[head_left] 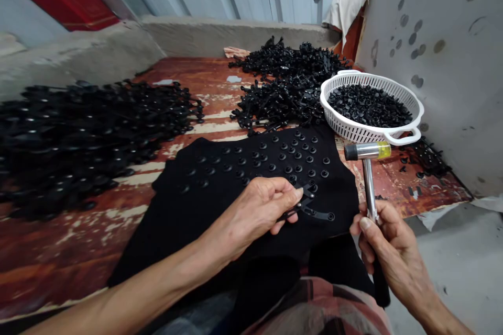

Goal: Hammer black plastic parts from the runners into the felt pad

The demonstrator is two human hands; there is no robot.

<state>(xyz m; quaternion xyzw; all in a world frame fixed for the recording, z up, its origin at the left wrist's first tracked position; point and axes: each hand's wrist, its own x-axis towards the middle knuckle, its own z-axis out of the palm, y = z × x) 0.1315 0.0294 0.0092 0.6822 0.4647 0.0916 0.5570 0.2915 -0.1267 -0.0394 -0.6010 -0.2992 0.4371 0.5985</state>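
Observation:
My left hand [271,203] is closed on a small black jointed part [306,196], pinched between thumb and fingers over a black cloth [204,204]. One arm of the part, with a ring at its end, points right. Several small round black discs [272,167] lie spread on the cloth beyond the hand. Upright in my right hand [387,241] is a small hammer [369,183], its shiny shaft held near the black handle. The hammer head has a black face on the left and a yellow one on the right, and touches nothing.
A white basket [418,104] of small black pieces stands at the right. Heaps of black parts lie at the left [74,141] and back [291,78] of the worn red table [188,70]. A grey spotted panel [436,52] rises at the right.

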